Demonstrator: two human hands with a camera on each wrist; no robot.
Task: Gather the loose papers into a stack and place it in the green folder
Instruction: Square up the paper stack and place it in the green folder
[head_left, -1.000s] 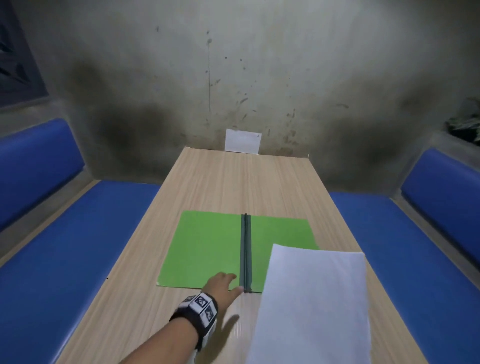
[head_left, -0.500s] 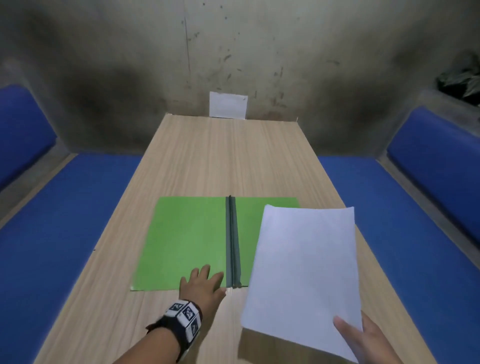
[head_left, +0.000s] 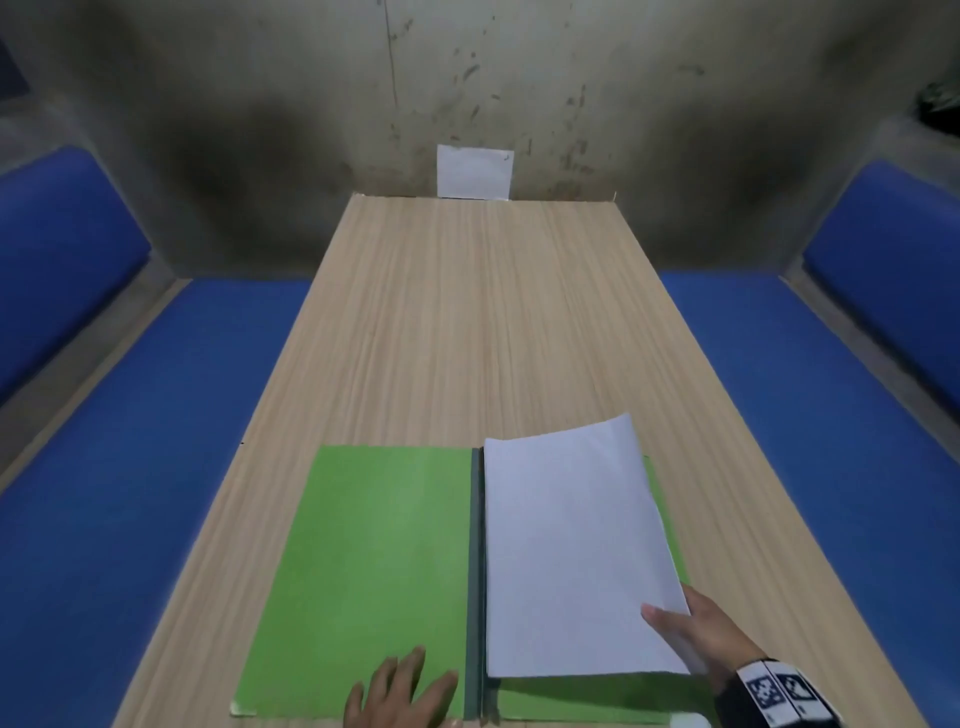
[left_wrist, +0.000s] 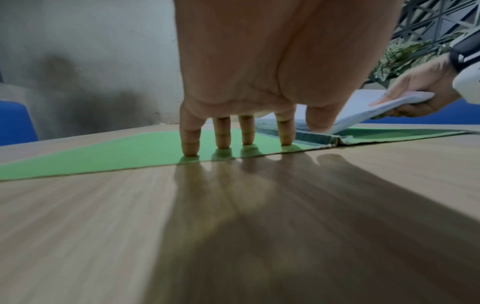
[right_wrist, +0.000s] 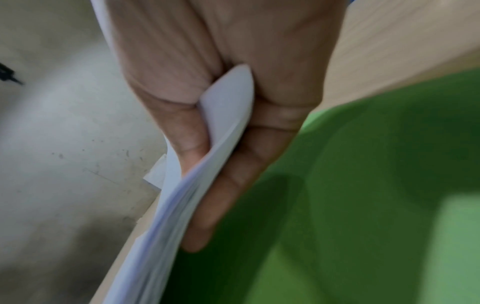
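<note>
The green folder lies open on the wooden table, its dark spine running down the middle. A stack of white papers covers the folder's right half, its left edge along the spine and its right side still lifted. My right hand pinches the stack's near right corner, thumb on top and fingers beneath the papers. My left hand rests flat on the folder's left half, and its straight fingertips press the green cover beside the spine.
Blue padded benches run along both long sides of the table. A small white sheet is stuck on the stained wall past the far end. A plant shows to the right.
My right hand has carried the paper stack left and down onto the folder's right half, lining its left edge up with the spine. My left hand has stayed on the folder's near left half.
</note>
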